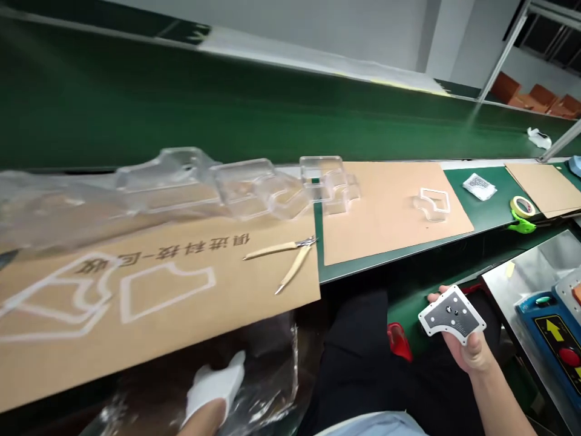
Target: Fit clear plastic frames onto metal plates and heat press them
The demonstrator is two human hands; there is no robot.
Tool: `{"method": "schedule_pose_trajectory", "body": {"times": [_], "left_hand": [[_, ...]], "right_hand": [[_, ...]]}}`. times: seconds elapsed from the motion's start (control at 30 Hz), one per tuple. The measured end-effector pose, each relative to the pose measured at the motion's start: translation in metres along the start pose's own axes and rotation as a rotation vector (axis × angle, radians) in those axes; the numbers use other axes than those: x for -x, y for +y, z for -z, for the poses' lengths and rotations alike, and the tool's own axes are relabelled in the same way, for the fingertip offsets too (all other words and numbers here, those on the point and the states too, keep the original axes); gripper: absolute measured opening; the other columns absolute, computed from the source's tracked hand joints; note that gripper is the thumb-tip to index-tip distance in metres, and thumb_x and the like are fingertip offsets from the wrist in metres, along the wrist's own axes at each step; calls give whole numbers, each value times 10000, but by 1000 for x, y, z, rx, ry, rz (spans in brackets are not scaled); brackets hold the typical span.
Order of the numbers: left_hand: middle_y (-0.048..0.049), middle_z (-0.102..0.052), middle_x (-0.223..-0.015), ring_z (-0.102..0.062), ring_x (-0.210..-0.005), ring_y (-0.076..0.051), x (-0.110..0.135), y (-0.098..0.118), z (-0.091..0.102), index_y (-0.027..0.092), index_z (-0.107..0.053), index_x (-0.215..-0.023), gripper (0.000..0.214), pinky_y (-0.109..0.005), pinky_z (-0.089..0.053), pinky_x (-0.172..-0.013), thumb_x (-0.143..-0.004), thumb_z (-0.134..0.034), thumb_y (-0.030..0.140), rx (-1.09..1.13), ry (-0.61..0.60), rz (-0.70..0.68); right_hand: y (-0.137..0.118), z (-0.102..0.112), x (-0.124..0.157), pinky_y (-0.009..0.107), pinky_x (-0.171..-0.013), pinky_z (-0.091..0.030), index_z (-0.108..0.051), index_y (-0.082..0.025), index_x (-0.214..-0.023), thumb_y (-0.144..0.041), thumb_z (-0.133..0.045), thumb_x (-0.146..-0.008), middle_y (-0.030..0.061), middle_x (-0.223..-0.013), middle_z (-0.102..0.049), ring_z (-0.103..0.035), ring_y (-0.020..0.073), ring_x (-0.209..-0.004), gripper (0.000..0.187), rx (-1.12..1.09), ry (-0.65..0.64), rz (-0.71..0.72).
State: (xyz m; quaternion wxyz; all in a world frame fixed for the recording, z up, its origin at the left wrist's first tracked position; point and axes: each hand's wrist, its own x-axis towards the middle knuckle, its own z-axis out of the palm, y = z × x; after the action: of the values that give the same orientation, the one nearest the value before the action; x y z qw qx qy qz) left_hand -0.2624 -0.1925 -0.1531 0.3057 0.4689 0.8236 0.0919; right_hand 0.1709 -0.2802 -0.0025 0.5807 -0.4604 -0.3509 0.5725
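Apparently work remains: the left hand [205, 419] grips a white part [218, 380], the right hand [463, 352] a grey-faced plate [454, 318], while clear covers [242, 184] lie untouched.

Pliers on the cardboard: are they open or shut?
The pliers look open: their cream handles spread apart in a V. Jaws too small to judge.

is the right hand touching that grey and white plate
Touching. The head view shows the right hand holding the grey and white plate, thumb against its lower edge, fingertips showing past the opposite edge.
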Motion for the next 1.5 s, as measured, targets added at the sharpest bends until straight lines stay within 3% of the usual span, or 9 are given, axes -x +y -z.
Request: {"method": "schedule_pose_trajectory", "body": {"times": [0.07,0.13,0.33,0.53,0.67,0.77,0.93,1.13,1.5], "left_hand": [[-353,-746,-1218,-698,-1197,-564,5,-2,-6,-2,-752,-1174,676,-659,-585,-978,-862,-588,575,-4,37,26],[-201,-771,-1308,-657,-1332,-466,27,20,-7,142,-789,-1158,499,-587,-510,-1163,-902,-586,520,109,-80,-152],[-61,-681,-1496,-677,-1307,-348,125,191,6,349,-776,-1327,427,-504,-526,-1185,-923,-760,488,380,-432,-805],[-92,-776,-1254,-729,-1130,-307,140,313,3,321,-756,-1373,448,-423,-573,-1051,-944,-813,437,400,-591,-1310],[-116,-789,-1191,-742,-1058,-308,126,345,4,287,-765,-1366,366,-385,-579,-946,-1030,-697,413,267,-656,-1437],[-109,-795,-1197,-748,-1063,-300,99,365,11,287,-759,-1368,360,-382,-579,-960,-1050,-658,422,229,-561,-1471],[-107,-788,-1232,-740,-1092,-285,29,419,30,242,-769,-1288,392,-401,-553,-1017,-1083,-569,510,-24,-276,-1562],[-100,-802,-991,-724,-832,-240,-23,481,38,190,-771,-1146,366,-326,-476,-807,-1109,-533,466,-365,-197,-1734],[-40,-766,-877,-651,-706,-189,-36,497,23,209,-715,-1043,283,-320,-379,-713,-1118,-540,419,-421,-271,-1821]], "right_hand": [[3,4,-1,527,-1074,-546,-652,-347,-1442,-815,-893,-647,135,-1432,-719,-677,379,-1299,953,-64,-10,13],[8,8,-5,521,-1133,-516,-649,-371,-1454,-771,-925,-644,114,-1480,-696,-645,364,-1364,944,-111,-18,28],[11,8,-26,594,-1218,-451,-625,-353,-1470,-762,-976,-538,146,-1560,-629,-548,414,-1487,1077,-140,-54,47],[-9,9,-36,599,-1285,-376,-594,-353,-1468,-802,-953,-514,152,-1637,-546,-485,419,-1539,1113,-83,-39,73],[-15,18,-53,591,-1300,-356,-595,-358,-1479,-770,-962,-540,138,-1646,-539,-466,405,-1558,1088,-95,0,116],[-24,30,-87,571,-1308,-349,-585,-337,-1503,-714,-1002,-525,135,-1644,-537,-470,389,-1555,1128,-16,7,158],[-53,66,-169,574,-1251,-418,-527,-312,-1573,-505,-1043,-639,140,-1643,-521,-554,372,-1459,1084,449,72,265],[-74,86,-248,605,-1281,-362,-426,-247,-1651,-512,-1007,-688,182,-1703,-429,-430,404,-1553,1155,844,-89,326],[-69,84,-272,620,-1217,-412,-396,-293,-1632,-497,-939,-801,151,-1614,-548,-516,380,-1491,1013,1068,-143,405]]}}
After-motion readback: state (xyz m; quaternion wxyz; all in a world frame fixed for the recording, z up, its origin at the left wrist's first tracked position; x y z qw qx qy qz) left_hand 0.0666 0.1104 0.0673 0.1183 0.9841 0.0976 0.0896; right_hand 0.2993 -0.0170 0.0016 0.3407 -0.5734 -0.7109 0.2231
